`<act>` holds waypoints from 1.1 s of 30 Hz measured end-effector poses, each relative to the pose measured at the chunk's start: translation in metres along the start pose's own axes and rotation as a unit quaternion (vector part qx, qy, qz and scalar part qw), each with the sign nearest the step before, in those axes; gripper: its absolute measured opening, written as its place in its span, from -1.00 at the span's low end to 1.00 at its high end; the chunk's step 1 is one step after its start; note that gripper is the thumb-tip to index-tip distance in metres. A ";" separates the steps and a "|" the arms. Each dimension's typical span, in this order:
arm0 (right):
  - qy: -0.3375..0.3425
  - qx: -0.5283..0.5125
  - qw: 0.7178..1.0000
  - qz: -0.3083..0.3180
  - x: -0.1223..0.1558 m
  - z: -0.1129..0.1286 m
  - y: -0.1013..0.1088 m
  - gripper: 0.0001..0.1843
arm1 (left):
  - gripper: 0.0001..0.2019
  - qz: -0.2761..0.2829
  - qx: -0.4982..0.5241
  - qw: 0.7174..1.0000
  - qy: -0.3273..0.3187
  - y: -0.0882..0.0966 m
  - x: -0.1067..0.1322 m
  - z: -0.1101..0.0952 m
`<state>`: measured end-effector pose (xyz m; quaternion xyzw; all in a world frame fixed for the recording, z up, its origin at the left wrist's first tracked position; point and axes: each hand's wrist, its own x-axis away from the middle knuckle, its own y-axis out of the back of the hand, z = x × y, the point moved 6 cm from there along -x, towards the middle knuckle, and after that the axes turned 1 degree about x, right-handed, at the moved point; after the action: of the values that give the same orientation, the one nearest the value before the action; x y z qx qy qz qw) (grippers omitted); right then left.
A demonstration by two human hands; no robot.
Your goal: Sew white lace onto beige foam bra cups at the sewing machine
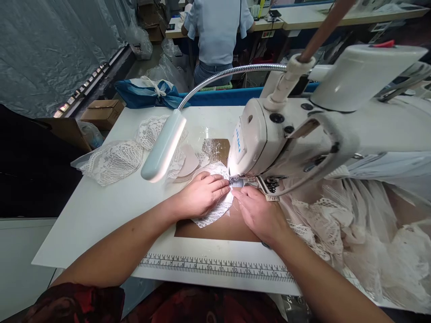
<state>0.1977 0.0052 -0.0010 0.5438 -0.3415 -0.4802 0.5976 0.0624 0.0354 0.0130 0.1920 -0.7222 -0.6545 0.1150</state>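
A white lace piece [215,213] lies under the needle end of a white sewing machine [253,130]. Flat on top of it rests my left hand [202,194], fingers stretched toward the presser foot [233,179]. From the other side, my right hand [259,211] is closed at the lace's right edge, its index fingertip beside the foot and its other fingers curled under. The thumb of that hand is hidden. Beneath the lace is a brown sheet [198,232] on the white table.
A lit lamp [164,146] on a bendable arm hangs left of the machine. Lace cups [114,161] lie on the table's left; loose lace and mesh [363,224] pile up at right. A ruler strip [215,268] runs along the front edge. Another person [217,31] sits ahead.
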 end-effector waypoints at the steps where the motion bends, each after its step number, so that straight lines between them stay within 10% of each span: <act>1: 0.006 -0.007 1.000 -0.005 0.000 0.000 0.000 -0.57 | -0.59 0.000 0.001 1.000 0.001 0.000 0.000 0.001; 19: 0.047 -0.037 0.996 -0.061 -0.007 0.000 0.003 -0.60 | -0.63 -0.063 -0.007 0.996 0.069 0.003 0.001 0.018; 33: 0.079 -0.029 0.995 -0.057 -0.004 0.006 0.006 -0.58 | -0.63 -0.021 0.020 0.998 -0.047 0.002 0.010 0.003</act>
<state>0.1920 0.0062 0.0062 0.5809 -0.2479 -0.4786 0.6100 0.0517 0.0342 0.0141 0.1786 -0.7357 -0.6503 0.0632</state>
